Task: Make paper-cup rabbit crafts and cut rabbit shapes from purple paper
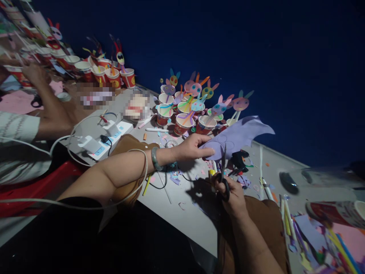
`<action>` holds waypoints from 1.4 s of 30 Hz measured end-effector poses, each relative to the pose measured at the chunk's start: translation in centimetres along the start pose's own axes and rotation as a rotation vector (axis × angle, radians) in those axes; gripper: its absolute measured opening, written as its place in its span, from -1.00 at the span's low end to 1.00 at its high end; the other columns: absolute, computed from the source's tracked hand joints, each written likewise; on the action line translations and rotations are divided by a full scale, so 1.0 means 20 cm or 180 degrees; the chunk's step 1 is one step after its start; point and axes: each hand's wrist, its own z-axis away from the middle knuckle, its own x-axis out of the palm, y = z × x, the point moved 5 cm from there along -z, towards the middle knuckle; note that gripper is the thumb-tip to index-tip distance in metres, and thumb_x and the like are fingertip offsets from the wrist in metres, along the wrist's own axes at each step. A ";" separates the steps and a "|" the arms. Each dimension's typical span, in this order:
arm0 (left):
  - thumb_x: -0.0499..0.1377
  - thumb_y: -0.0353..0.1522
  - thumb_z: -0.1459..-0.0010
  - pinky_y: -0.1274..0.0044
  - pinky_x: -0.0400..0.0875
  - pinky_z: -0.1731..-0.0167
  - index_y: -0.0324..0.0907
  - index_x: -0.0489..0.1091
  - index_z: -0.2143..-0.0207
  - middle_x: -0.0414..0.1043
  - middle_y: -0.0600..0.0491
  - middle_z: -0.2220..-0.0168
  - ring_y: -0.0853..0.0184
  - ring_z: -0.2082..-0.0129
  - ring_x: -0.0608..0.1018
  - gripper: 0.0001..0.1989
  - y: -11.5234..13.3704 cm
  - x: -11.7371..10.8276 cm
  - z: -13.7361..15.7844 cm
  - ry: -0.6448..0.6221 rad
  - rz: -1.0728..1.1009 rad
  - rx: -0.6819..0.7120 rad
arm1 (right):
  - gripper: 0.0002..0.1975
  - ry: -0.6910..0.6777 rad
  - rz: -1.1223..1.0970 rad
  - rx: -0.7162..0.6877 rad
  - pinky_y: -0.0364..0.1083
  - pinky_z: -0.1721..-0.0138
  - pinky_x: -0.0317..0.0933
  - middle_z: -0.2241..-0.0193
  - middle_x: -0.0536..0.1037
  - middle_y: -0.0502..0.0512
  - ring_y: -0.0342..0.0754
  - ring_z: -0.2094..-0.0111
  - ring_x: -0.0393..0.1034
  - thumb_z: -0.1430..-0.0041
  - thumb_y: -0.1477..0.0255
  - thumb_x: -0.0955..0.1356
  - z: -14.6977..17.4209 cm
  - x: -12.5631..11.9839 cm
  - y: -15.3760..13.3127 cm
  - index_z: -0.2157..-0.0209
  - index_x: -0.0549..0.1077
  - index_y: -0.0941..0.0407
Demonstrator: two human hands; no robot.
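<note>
My left hand (194,147) pinches the near edge of a sheet of purple paper (245,133), which is held up above the table. Rounded outlines are drawn on the sheet near my fingers, and its far edge is cut in a jagged curve. In my right hand (232,194) is a pair of scissors (224,179), with fingers wrapped round the black handles. The blades point up and away at the sheet's lower edge, close to the drawn outlines. Whether they are cutting into the paper I cannot tell.
Paper cups (184,125) holding bunny-faced paper figures stand behind the sheet. A power strip (115,137) with chargers lies to the left, its cable crossing my left arm. Paper scraps (175,179) litter the table (171,213). A black mouse (288,182) lies right. A co-worker's arm (57,114) is at left.
</note>
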 end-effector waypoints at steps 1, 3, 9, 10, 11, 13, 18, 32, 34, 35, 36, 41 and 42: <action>0.29 -0.22 0.07 0.59 0.19 0.47 -0.25 0.28 0.56 0.22 0.16 0.56 0.51 0.52 0.28 -0.69 0.00 0.00 0.00 -0.0013 -0.0001 0.0027 | -0.48 -0.0006 -0.0030 0.0001 -0.13 0.53 0.03 0.63 0.28 -0.02 -0.14 0.56 0.12 -0.01 -0.07 0.38 0.00 0.00 0.01 0.61 0.31 0.11; 0.28 -0.22 0.06 0.59 0.20 0.46 -0.26 0.30 0.54 0.22 0.16 0.55 0.51 0.51 0.28 -0.70 0.00 0.00 0.00 -0.0045 -0.0002 0.0085 | -0.49 -0.0022 -0.0063 0.0010 -0.13 0.52 0.04 0.62 0.28 -0.02 -0.14 0.56 0.13 -0.01 -0.07 0.38 0.00 0.00 0.02 0.60 0.32 0.11; 0.27 -0.23 0.04 0.59 0.20 0.46 -0.27 0.28 0.56 0.23 0.15 0.55 0.50 0.50 0.30 -0.69 0.00 0.01 0.00 -0.0086 -0.0039 0.0059 | -0.48 0.0000 -0.0061 0.0028 -0.12 0.52 0.04 0.62 0.29 -0.02 -0.14 0.56 0.13 -0.01 -0.07 0.38 0.00 0.00 0.02 0.59 0.33 0.11; 0.28 -0.23 0.05 0.59 0.21 0.46 -0.27 0.28 0.56 0.23 0.14 0.54 0.50 0.50 0.31 -0.69 0.00 0.01 0.00 -0.0082 -0.0029 0.0047 | -0.48 0.0002 -0.0058 0.0025 -0.12 0.53 0.03 0.62 0.29 -0.02 -0.14 0.56 0.13 -0.01 -0.08 0.37 0.00 0.00 0.02 0.59 0.33 0.12; 0.28 -0.23 0.05 0.59 0.21 0.46 -0.27 0.29 0.55 0.24 0.14 0.54 0.49 0.50 0.31 -0.69 0.00 0.00 0.01 -0.0069 -0.0021 0.0040 | -0.48 0.0003 -0.0046 0.0026 -0.12 0.53 0.03 0.62 0.29 -0.02 -0.14 0.57 0.12 -0.02 -0.07 0.37 0.00 0.00 0.01 0.60 0.33 0.12; 0.28 -0.22 0.05 0.59 0.21 0.46 -0.28 0.30 0.54 0.25 0.13 0.54 0.49 0.50 0.32 -0.69 -0.01 0.00 0.01 -0.0050 -0.0012 0.0050 | -0.48 0.0008 0.0007 0.0031 -0.13 0.54 0.02 0.63 0.28 -0.02 -0.15 0.57 0.11 -0.03 -0.07 0.37 0.00 0.00 0.00 0.60 0.32 0.12; 0.27 -0.22 0.04 0.61 0.22 0.48 -0.28 0.32 0.52 0.26 0.14 0.55 0.51 0.51 0.32 -0.70 -0.01 0.00 0.00 -0.0053 0.0006 0.0067 | -0.51 0.0054 0.0043 0.0010 -0.13 0.55 0.02 0.64 0.24 -0.04 -0.16 0.58 0.08 -0.04 -0.02 0.38 0.00 0.00 -0.01 0.61 0.32 0.11; 0.30 -0.16 0.06 0.62 0.23 0.52 -0.28 0.32 0.51 0.27 0.18 0.58 0.53 0.57 0.33 -0.64 0.01 0.00 0.01 0.0083 0.0022 0.0012 | -0.57 0.0071 0.0068 -0.0008 -0.14 0.55 0.00 0.63 0.24 -0.05 -0.17 0.58 0.07 -0.03 0.05 0.40 0.00 -0.01 0.00 0.61 0.35 0.12; 0.29 -0.17 0.05 0.63 0.24 0.53 -0.28 0.33 0.49 0.28 0.17 0.58 0.52 0.57 0.36 -0.65 0.01 -0.01 0.01 0.0104 0.0026 0.0005 | -0.56 0.0075 0.0070 0.0013 -0.14 0.55 0.01 0.63 0.24 -0.05 -0.17 0.58 0.07 -0.03 0.03 0.40 0.00 -0.01 0.01 0.60 0.35 0.12; 0.29 -0.17 0.05 0.63 0.25 0.53 -0.28 0.33 0.48 0.29 0.17 0.57 0.52 0.57 0.37 -0.65 0.02 -0.01 0.01 0.0114 0.0029 -0.0007 | -0.55 0.0081 0.0062 0.0019 -0.14 0.55 0.00 0.63 0.24 -0.05 -0.17 0.58 0.08 -0.03 0.02 0.40 0.00 -0.01 0.01 0.60 0.36 0.12; 0.29 -0.17 0.05 0.63 0.25 0.53 -0.28 0.33 0.48 0.30 0.17 0.57 0.52 0.57 0.38 -0.66 0.01 -0.01 0.01 0.0119 0.0038 -0.0029 | -0.53 0.0079 0.0054 0.0021 -0.14 0.55 0.00 0.63 0.25 -0.05 -0.17 0.58 0.08 -0.03 0.00 0.40 0.00 -0.01 0.00 0.60 0.36 0.12; 0.30 -0.19 0.05 0.63 0.27 0.57 -0.28 0.33 0.48 0.32 0.16 0.58 0.51 0.60 0.41 -0.67 0.00 -0.01 0.02 0.0089 0.0111 -0.0151 | -0.49 0.0033 0.0035 0.0000 -0.15 0.56 0.00 0.64 0.26 -0.04 -0.17 0.58 0.10 0.01 -0.06 0.40 -0.01 -0.01 0.00 0.60 0.35 0.12; 0.30 -0.20 0.05 0.63 0.27 0.57 -0.28 0.33 0.48 0.32 0.16 0.59 0.51 0.60 0.41 -0.68 0.00 -0.01 0.02 0.0071 0.0103 -0.0153 | -0.49 0.0025 0.0038 -0.0011 -0.15 0.55 0.00 0.64 0.26 -0.04 -0.17 0.58 0.10 0.01 -0.06 0.40 -0.01 -0.01 0.00 0.60 0.35 0.12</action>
